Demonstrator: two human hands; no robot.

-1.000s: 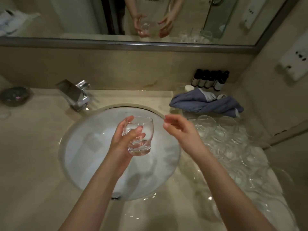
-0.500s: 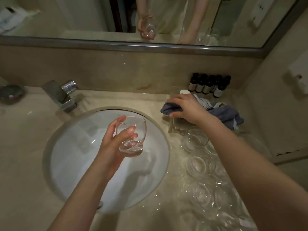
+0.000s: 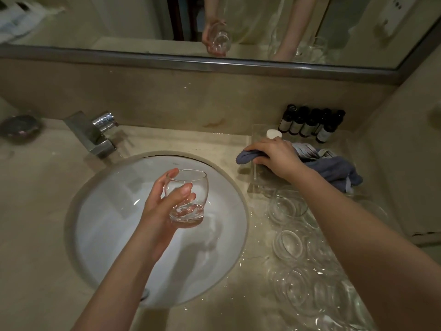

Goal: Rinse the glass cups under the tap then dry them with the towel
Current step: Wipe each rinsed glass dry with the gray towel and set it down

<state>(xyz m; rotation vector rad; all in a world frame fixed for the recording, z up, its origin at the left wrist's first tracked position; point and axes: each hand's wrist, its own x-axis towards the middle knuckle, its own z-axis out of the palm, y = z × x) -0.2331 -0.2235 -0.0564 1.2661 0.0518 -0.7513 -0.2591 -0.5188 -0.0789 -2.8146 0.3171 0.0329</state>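
A clear, rounded glass cup [image 3: 188, 198] with a thick base is held upright above the white oval sink basin [image 3: 107, 235], a little water pooled at its bottom. The left hand [image 3: 164, 206] grips it from the side, thumb across the near wall and fingers curled round the far wall. To the right of the basin, on the wet beige stone worktop [image 3: 31, 223], the crumpled blue-grey cloth towel [image 3: 334, 168] lies over a clear plastic tray [image 3: 256, 173]. The right hand [image 3: 274, 155] rests on the towel's left end, its fingers bent over the cloth and grasping it. Nearer the camera, a cluster of other clear glass cups [image 3: 288, 243] stands on the worktop, partly hidden by the right forearm. Behind the towel, a row of small dark bottles [image 3: 310, 124] with pale labels stands against the back wall, and a small white round cap [image 3: 274, 133] sits just beside the right hand. The angular chrome tap [image 3: 95, 134] sits at the basin's far left rim, with no water visibly running. A dark round dish [image 3: 20, 126] lies at the far left. The wall mirror [image 3: 143, 22] above reflects the cup and both arms.
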